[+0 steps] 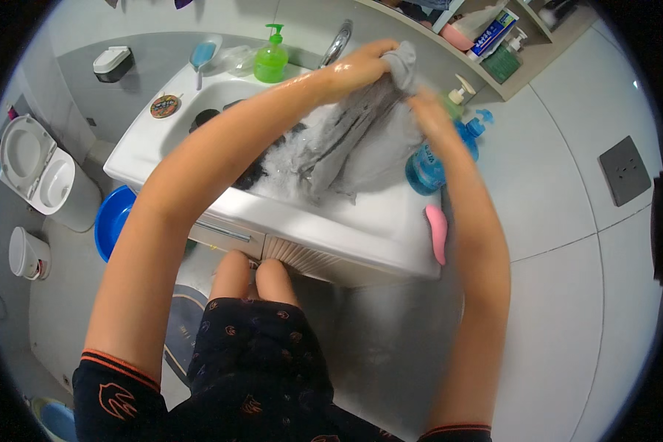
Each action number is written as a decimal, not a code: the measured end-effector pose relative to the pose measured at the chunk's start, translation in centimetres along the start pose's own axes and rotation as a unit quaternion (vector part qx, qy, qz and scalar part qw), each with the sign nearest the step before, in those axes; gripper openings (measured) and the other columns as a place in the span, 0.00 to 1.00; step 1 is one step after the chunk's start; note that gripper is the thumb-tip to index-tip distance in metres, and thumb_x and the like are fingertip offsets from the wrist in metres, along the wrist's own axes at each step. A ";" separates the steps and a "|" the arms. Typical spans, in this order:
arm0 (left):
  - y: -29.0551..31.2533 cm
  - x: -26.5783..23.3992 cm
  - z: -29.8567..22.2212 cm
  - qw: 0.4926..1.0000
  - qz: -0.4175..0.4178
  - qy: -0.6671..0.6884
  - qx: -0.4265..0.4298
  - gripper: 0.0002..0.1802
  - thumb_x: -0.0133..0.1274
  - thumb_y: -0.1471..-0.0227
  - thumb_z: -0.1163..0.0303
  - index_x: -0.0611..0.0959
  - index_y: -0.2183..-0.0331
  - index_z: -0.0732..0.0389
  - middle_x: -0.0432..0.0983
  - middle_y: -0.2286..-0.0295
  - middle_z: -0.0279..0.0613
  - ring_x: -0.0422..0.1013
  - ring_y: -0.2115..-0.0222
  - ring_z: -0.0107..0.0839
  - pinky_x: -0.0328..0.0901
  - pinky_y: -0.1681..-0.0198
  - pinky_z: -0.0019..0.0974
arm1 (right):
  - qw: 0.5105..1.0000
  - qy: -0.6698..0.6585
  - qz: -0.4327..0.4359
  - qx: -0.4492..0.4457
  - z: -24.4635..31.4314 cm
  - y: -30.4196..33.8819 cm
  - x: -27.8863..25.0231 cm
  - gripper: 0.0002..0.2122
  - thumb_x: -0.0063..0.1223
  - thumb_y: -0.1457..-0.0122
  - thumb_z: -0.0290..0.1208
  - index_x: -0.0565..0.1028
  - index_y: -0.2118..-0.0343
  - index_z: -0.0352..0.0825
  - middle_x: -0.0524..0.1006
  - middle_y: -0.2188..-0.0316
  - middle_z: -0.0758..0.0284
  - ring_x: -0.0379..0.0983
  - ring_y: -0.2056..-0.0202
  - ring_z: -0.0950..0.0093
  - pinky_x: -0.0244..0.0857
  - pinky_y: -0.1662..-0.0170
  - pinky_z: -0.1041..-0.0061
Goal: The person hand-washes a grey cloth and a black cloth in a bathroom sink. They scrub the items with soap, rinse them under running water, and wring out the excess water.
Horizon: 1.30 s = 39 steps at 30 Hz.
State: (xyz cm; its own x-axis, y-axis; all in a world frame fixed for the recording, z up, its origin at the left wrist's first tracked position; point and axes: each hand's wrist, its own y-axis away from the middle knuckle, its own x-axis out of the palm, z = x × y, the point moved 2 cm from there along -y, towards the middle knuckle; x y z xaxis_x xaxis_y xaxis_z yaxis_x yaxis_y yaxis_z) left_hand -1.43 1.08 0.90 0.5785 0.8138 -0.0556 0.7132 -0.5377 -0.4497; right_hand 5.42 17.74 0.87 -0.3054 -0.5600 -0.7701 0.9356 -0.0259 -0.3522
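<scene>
A wet grey cloth garment [346, 136], wide and creased, hangs from my raised hands over the white sink. My left hand [367, 66], wet on the back, is closed on its bunched upper end near the tap. Slightly lower and to the right, my right hand [431, 116] grips the cloth's edge; motion blurs its fingers. White suds [283, 166] and dark wet cloth [250, 173] lie in the basin beneath, partly hidden by my left forearm. The garment's lower part trails into the suds.
Around the sink rim [136, 140] stand a green pump bottle [271, 60], a blue pump bottle [429, 168], a pale green pump bottle [453, 103] and a pink brush-like item [436, 234]. The metal tap [337, 46] rises behind. A shelf [519, 77] juts out at upper right.
</scene>
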 end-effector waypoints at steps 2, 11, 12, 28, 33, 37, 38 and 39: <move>-1.4 -0.4 -0.8 0.997 0.037 -0.047 0.039 0.21 0.50 0.47 0.67 0.72 0.51 0.60 0.71 0.56 0.40 0.66 0.56 0.28 0.60 0.51 0.33 | 0.984 -0.147 -0.081 0.063 0.6 -2.6 -3.3 0.17 0.40 0.42 0.28 0.68 0.49 0.38 0.74 0.60 0.67 0.70 0.61 0.72 0.65 0.58 0.72; -2.2 -1.4 -4.5 0.959 -0.010 -0.195 0.207 0.33 0.64 0.59 0.53 0.75 0.57 0.66 0.75 0.69 0.42 0.71 0.68 0.28 0.66 0.65 0.32 | 0.859 -0.483 -0.156 -0.066 6.5 -7.5 -8.4 0.12 0.34 0.36 0.30 0.70 0.55 0.34 0.76 0.65 0.64 0.74 0.66 0.71 0.72 0.64 0.70; 0.1 -0.5 -3.7 0.958 -0.022 -0.192 0.214 0.43 0.67 0.66 0.45 0.74 0.57 0.70 0.75 0.65 0.48 0.71 0.65 0.32 0.66 0.60 0.34 | 0.865 -0.467 -0.180 -0.019 7.3 -7.0 -8.6 0.13 0.31 0.38 0.26 0.70 0.57 0.35 0.75 0.68 0.65 0.74 0.69 0.71 0.72 0.68 0.69; 10.2 -0.9 21.0 0.928 0.135 0.084 -0.338 0.22 0.52 0.49 0.61 0.76 0.54 0.62 0.75 0.59 0.41 0.71 0.59 0.29 0.65 0.54 0.35 | 0.828 -0.548 -0.119 0.007 1.3 -7.8 -7.3 0.14 0.43 0.40 0.32 0.69 0.54 0.28 0.72 0.55 0.59 0.69 0.52 0.66 0.65 0.47 0.63; 9.3 -3.8 16.0 0.941 -0.079 0.202 -0.259 0.16 0.49 0.46 0.62 0.75 0.57 0.57 0.74 0.63 0.34 0.71 0.62 0.25 0.66 0.59 0.34 | 0.977 0.043 0.176 -0.109 -5.1 1.6 7.3 0.18 0.44 0.41 0.43 0.73 0.56 0.35 0.72 0.54 0.60 0.67 0.53 0.68 0.57 0.47 0.68; 8.6 -3.9 11.2 0.943 -0.069 0.260 -0.196 0.11 0.47 0.43 0.63 0.75 0.59 0.55 0.74 0.65 0.33 0.71 0.63 0.26 0.66 0.59 0.33 | 0.934 0.094 0.346 -0.003 -7.6 5.5 13.2 0.28 0.60 0.53 0.41 0.68 0.50 0.32 0.69 0.50 0.54 0.63 0.47 0.62 0.54 0.43 0.69; 8.3 -3.7 10.0 0.941 -0.082 0.248 -0.217 0.13 0.45 0.42 0.63 0.75 0.57 0.57 0.74 0.62 0.35 0.72 0.61 0.28 0.66 0.57 0.35 | 0.956 0.121 0.267 -0.016 -7.7 5.8 13.9 0.31 0.63 0.56 0.41 0.68 0.49 0.31 0.69 0.49 0.53 0.64 0.46 0.61 0.56 0.43 0.69; 8.1 -3.9 9.4 0.928 -0.086 0.288 -0.220 0.15 0.45 0.42 0.63 0.74 0.56 0.59 0.74 0.61 0.36 0.71 0.60 0.29 0.66 0.55 0.36 | 0.964 0.012 0.265 -0.026 -6.1 5.3 14.5 0.33 0.64 0.57 0.41 0.67 0.48 0.30 0.69 0.49 0.53 0.64 0.46 0.62 0.56 0.44 0.69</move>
State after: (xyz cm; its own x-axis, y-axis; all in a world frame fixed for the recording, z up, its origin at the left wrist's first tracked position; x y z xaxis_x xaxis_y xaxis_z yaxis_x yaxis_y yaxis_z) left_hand -1.59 -4.39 -10.88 0.4667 0.7116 0.5252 0.8340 -0.5518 0.0065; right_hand 4.88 14.57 -15.40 0.2081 -0.4633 -0.8614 0.9513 0.3005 0.0683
